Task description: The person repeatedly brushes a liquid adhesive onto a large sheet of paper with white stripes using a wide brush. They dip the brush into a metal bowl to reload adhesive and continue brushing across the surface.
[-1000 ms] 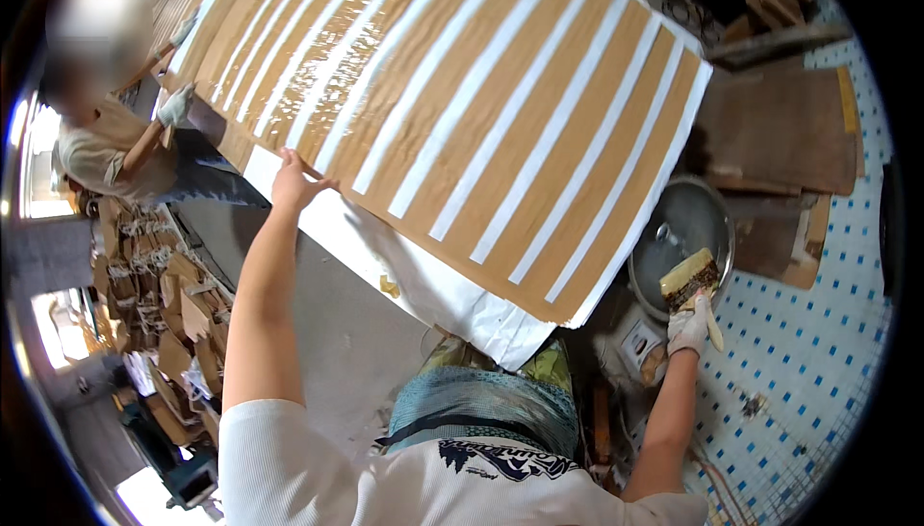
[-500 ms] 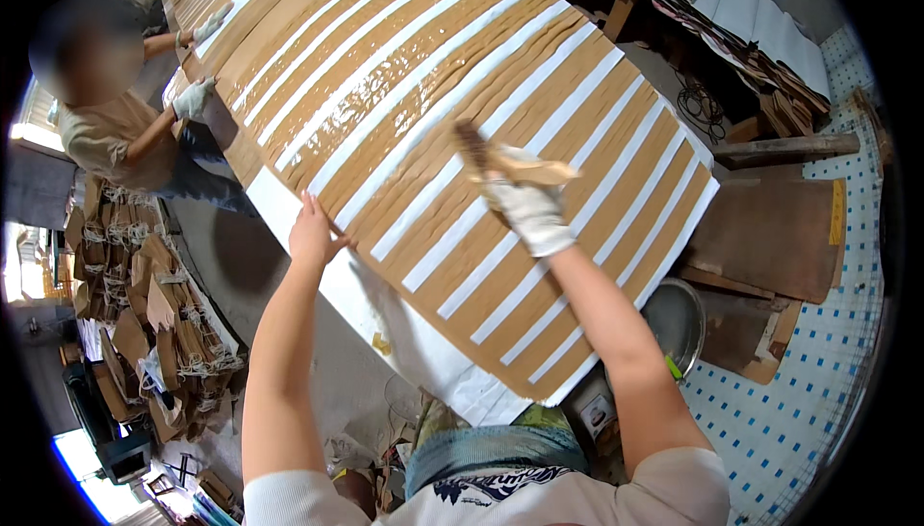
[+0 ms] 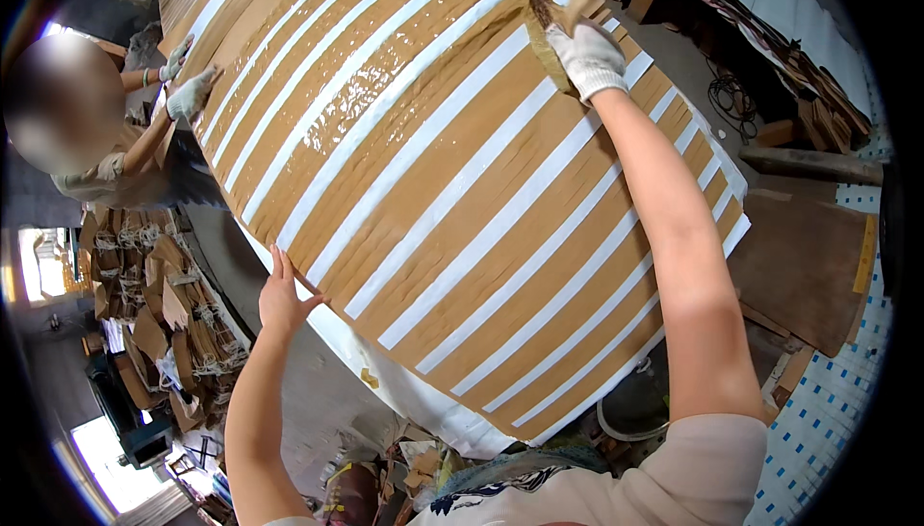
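Observation:
Brown paper sheets [image 3: 486, 184] with white stripes lie staggered in rows across a sloping work surface. A wet, glossy film covers their far part. My right hand [image 3: 589, 56], in a white knitted glove, grips a wide brush [image 3: 541, 33] with dark bristles and a pale wooden handle. It presses the brush near the far right edge of the sheets. My bare left hand [image 3: 286, 300] rests at the left edge of the sheets, fingers stretched and thumb apart, holding nothing.
At the far left a co-worker's gloved hands [image 3: 192, 95] touch the sheets' edge. Bundles of tied brown paper [image 3: 183, 305] stand on the left. A round metal bucket [image 3: 635, 406] sits below the right edge, near a brown board [image 3: 804, 266]. Stacked material [image 3: 770, 45] lies at the back right.
My right hand has moved the brush away from me and to the right, toward the far edge. My left hand has shifted slightly left and nearer. The co-worker's hands have moved closer together.

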`<state>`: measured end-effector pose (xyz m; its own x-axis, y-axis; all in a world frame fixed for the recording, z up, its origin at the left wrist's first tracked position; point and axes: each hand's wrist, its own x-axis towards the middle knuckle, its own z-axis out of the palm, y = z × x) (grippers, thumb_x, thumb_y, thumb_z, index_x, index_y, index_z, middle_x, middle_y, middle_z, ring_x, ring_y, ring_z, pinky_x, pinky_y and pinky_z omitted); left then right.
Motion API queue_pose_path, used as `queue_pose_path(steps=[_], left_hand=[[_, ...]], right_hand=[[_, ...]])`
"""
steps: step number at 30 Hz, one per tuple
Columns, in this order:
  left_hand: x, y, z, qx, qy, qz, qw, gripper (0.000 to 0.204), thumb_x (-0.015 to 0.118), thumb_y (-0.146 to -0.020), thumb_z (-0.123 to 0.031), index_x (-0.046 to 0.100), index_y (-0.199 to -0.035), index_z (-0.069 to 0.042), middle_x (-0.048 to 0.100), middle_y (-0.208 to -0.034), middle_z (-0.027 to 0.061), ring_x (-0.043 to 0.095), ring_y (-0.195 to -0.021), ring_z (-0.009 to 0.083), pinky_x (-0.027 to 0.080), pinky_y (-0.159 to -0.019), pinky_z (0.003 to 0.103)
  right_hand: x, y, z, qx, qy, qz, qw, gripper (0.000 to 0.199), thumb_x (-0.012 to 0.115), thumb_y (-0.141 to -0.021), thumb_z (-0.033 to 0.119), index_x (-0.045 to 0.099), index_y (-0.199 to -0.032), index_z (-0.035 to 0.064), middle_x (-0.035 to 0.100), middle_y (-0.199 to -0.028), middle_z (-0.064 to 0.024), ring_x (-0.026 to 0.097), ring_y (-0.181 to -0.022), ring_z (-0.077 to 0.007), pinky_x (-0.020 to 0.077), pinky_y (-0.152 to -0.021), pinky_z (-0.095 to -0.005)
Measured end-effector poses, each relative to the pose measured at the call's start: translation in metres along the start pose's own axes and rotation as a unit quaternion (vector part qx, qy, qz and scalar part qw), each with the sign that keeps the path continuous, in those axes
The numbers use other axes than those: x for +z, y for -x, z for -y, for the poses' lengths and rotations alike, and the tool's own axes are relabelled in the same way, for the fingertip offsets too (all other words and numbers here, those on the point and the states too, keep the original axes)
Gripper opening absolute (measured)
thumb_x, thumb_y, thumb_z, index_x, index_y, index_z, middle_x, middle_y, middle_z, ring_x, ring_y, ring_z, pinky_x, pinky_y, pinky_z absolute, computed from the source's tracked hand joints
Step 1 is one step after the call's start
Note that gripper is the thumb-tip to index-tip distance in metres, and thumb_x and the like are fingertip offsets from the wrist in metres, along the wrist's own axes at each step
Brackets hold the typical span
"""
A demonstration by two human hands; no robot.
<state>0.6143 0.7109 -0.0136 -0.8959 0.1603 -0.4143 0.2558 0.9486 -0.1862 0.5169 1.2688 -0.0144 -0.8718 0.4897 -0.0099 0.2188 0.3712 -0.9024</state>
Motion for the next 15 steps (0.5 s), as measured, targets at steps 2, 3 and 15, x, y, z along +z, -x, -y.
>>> queue_pose_path(steps=[2,3,15], left_hand=[[0.003,-0.002,0.003,0.011,0.014,-0.016,1.000,0.127,0.087,-0.061,-0.050,0.018,-0.149,0.010,0.014,-0.161,0.0226,0.054,-0.122,0.0368,0.052,-0.093,0.037],[0.010,0.002,0.011,0.018,0.013,-0.029,0.999,0.127,0.088,-0.060,-0.049,0.019,-0.149,0.009,0.013,-0.161,0.0225,0.055,-0.121,0.0371,0.052,-0.092,0.037],[0.008,0.003,0.003,0.017,0.021,-0.047,0.999,0.130,0.092,-0.056,-0.039,0.015,-0.152,0.004,0.013,-0.162,0.0178,0.056,-0.121,0.0366,0.053,-0.093,0.037]], right_hand=[[0.026,-0.007,-0.006,-0.034,-0.090,0.036,0.995,0.046,0.054,-0.094,0.051,0.070,-0.099,0.0085,0.068,-0.081,-0.0107,0.064,-0.078,-0.0240,0.0533,-0.072,-0.0406],[0.044,-0.005,0.002,-0.057,0.001,0.070,0.996,0.045,0.054,-0.093,0.052,0.070,-0.097,0.0098,0.066,-0.077,-0.0096,0.063,-0.076,-0.0237,0.0529,-0.071,-0.0407],[-0.044,-0.100,-0.005,0.024,0.268,-0.049,0.962,0.047,0.060,-0.090,0.054,0.069,-0.108,0.0112,0.070,-0.084,-0.0130,0.067,-0.078,-0.0268,0.0528,-0.074,-0.0389]])
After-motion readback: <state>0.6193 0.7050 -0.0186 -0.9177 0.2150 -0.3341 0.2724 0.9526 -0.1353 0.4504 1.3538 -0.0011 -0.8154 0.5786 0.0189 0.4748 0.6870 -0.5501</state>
